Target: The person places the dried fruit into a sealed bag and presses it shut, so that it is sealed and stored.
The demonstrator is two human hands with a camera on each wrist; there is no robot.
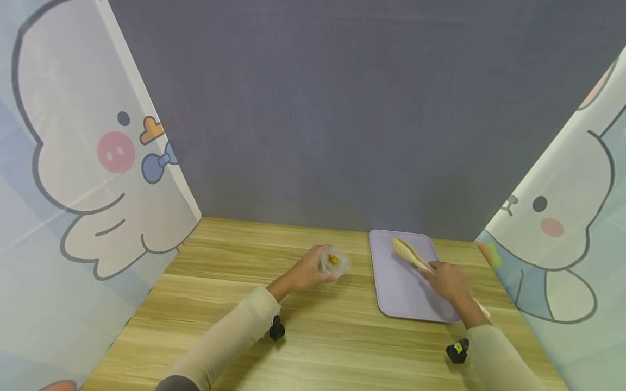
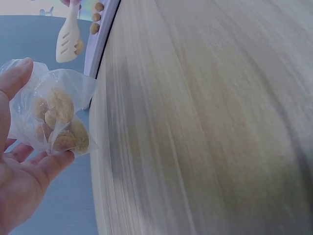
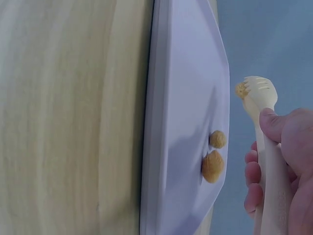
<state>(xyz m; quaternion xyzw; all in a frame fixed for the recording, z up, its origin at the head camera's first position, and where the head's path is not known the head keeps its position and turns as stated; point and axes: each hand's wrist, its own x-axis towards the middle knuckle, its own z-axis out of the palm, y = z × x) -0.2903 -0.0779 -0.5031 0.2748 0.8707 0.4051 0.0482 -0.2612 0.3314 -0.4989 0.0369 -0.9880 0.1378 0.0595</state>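
My left hand (image 1: 309, 269) grips a clear plastic bag (image 2: 56, 81), thumb on one side and fingers beneath. Through the film several lumpy golden-brown balls (image 2: 61, 105) show, perhaps a baked snack; their exact kind is unclear. Over the lilac tray (image 1: 398, 290), my right hand (image 1: 451, 282) holds cream-coloured tongs (image 1: 411, 254) with slotted heads. One golden-brown ball (image 3: 241, 90) sits between the tong tips, raised off the tray. Beneath, a small ball (image 3: 217, 139) and a larger lump (image 3: 212, 166) lie on the tray in the right wrist view.
The tray stands on a wood-grain table (image 1: 220, 250), right of the bag. A grey panel (image 1: 303, 119) rises behind the table, and cartoon-printed panels (image 1: 73, 163) flank both sides. A black wrist camera (image 1: 457, 351) hangs by the right sleeve.
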